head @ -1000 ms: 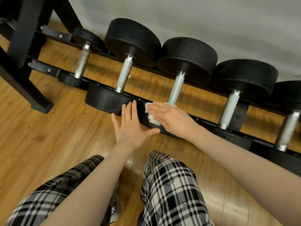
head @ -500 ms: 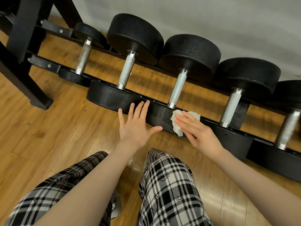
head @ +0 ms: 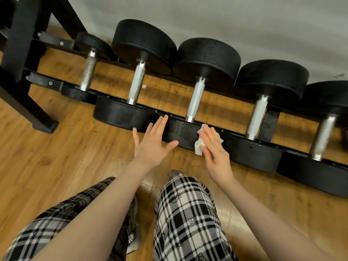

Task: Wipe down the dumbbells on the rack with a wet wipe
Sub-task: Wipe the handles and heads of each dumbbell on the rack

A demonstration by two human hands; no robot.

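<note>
Head view: at the centre of the frame, a person's right hand (head: 213, 147) presses a crumpled white wet wipe (head: 199, 146) under straight, close-set fingers against the near head of the third dumbbell (head: 180, 131) on the black rack (head: 47, 82). The left hand (head: 153, 143), fingers spread and straight, rests on the same head, just left. More dumbbells run toward the right edge. Firm, overlapping strokes across the whole face, then along the knurled handle (head: 196, 98), would likely clean best.
</note>
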